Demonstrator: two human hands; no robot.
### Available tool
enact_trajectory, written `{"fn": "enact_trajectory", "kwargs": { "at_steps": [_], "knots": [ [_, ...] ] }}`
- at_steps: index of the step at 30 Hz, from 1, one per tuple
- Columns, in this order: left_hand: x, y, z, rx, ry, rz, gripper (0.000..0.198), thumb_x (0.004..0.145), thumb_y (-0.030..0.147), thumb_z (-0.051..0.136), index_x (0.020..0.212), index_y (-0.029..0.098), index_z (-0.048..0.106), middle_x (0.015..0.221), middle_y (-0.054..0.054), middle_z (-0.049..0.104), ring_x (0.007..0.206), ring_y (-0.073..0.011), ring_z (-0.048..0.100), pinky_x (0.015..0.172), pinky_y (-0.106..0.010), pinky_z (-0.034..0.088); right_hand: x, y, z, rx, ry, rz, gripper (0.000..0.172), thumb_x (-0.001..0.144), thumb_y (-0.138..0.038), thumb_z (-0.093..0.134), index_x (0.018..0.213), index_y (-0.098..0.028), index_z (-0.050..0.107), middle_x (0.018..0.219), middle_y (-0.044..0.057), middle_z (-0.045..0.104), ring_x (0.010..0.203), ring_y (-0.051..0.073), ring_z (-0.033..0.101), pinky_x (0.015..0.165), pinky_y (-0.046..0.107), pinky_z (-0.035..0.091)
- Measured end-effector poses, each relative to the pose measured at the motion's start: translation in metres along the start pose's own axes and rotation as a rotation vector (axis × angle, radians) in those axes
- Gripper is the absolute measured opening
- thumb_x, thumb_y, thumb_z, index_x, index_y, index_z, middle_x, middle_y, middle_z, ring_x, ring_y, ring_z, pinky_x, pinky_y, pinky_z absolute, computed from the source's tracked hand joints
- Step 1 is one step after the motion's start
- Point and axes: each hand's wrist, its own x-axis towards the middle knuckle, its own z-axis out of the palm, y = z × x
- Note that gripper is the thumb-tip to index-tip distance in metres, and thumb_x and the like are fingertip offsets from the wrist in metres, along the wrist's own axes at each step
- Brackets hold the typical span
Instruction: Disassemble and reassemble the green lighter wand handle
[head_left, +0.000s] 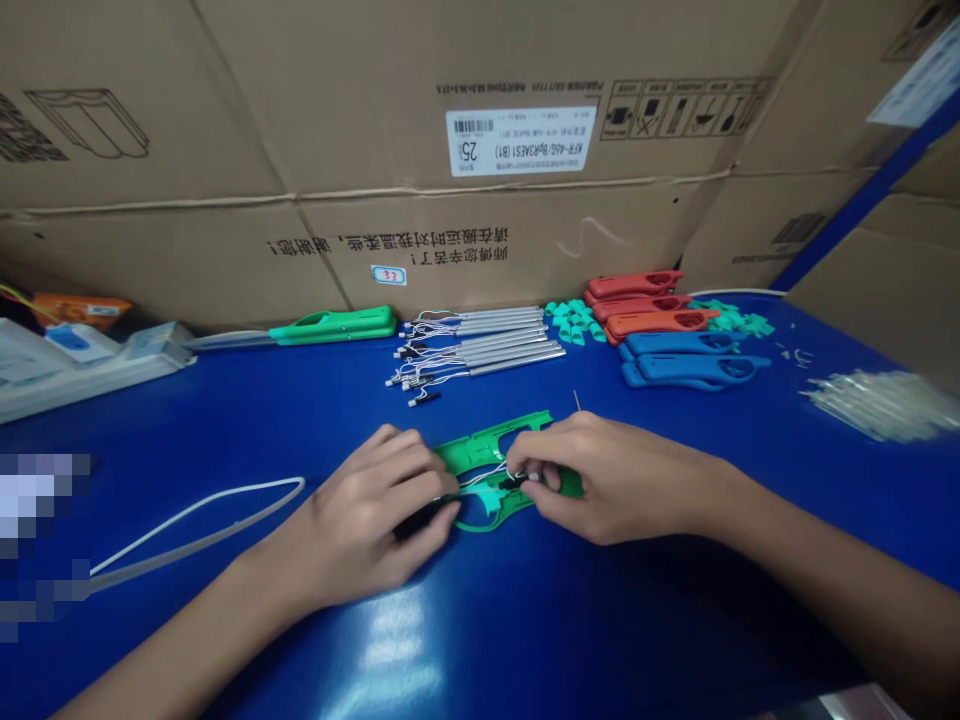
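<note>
Two green plastic handle halves lie in front of me, a flat upper half [472, 452] and a lower half [480, 524] that faces up. My left hand [382, 505] is closed around the left end of the lower half, with something dark partly hidden under its fingers. My right hand [585, 480] is closed too, its fingertips pinching a small black part [513, 482] over the lower half. White wires [484, 474] run between the hands. A mint-green trigger piece [489, 497] sits in the lower half.
Behind are silver metal tubes [502, 340] with wires, mint-green pieces [576, 322], red handle shells [637, 290] and blue handle shells [686, 370]. Clear bagged sticks [885, 403] lie right. A green handle [337, 325], power strip [97, 368] and white cable [225, 493] are left. Cardboard [375, 130] stands behind.
</note>
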Motion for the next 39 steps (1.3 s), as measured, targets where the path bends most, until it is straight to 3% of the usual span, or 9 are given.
{"fn": "enact_trajectory", "kwargs": {
  "at_steps": [12,20,27,33,39],
  "knots": [
    [0.0046,0.0012,0.0017,0.017,0.04,0.042,0.009,0.091,0.011,0.058,0.086,0.016,0.065,0.079,-0.003,0.066,0.072,-0.0155,0.055,0.07,-0.032,0.04,0.0013,-0.0013,0.0005,0.014,0.011,0.015,0.014,0.083,-0.011,0.054,0.092,-0.018,0.062,0.07,-0.003,0.059,0.06,0.01,0.05,0.057,0.022,0.034],
    [0.0011,-0.0003,0.0042,-0.007,-0.017,-0.042,0.009,0.095,0.014,0.054,0.091,0.016,0.062,0.082,-0.003,0.066,0.076,-0.0156,0.056,0.074,-0.032,0.039,0.0025,-0.0017,-0.0013,0.006,-0.005,0.003,0.014,0.082,-0.01,0.054,0.092,-0.018,0.061,0.069,-0.004,0.058,0.059,0.009,0.047,0.056,0.022,0.031],
    [0.0004,0.0003,0.0045,0.003,0.014,-0.07,0.009,0.094,0.015,0.055,0.089,0.016,0.062,0.081,-0.003,0.066,0.075,-0.0155,0.057,0.072,-0.032,0.039,0.0019,-0.0012,-0.0011,-0.012,-0.026,-0.018,0.015,0.082,-0.009,0.053,0.091,-0.019,0.061,0.072,-0.002,0.062,0.062,0.011,0.05,0.058,0.023,0.032],
    [0.0003,0.0009,0.004,0.018,-0.002,-0.072,0.011,0.094,0.016,0.054,0.09,0.017,0.064,0.082,-0.003,0.067,0.076,-0.0164,0.058,0.072,-0.032,0.04,0.0029,0.001,-0.0009,-0.048,-0.041,-0.09,0.013,0.081,-0.007,0.052,0.08,-0.018,0.06,0.073,0.0,0.063,0.068,0.013,0.052,0.063,0.025,0.036],
    [0.0018,0.0014,0.0039,0.027,-0.002,-0.057,0.013,0.094,0.016,0.054,0.089,0.017,0.066,0.082,-0.004,0.068,0.077,-0.0169,0.06,0.073,-0.032,0.043,0.0021,0.0027,-0.0002,-0.031,-0.035,-0.106,0.014,0.083,-0.008,0.055,0.084,-0.017,0.066,0.091,0.003,0.065,0.082,0.015,0.059,0.071,0.026,0.041]
  ]
}}
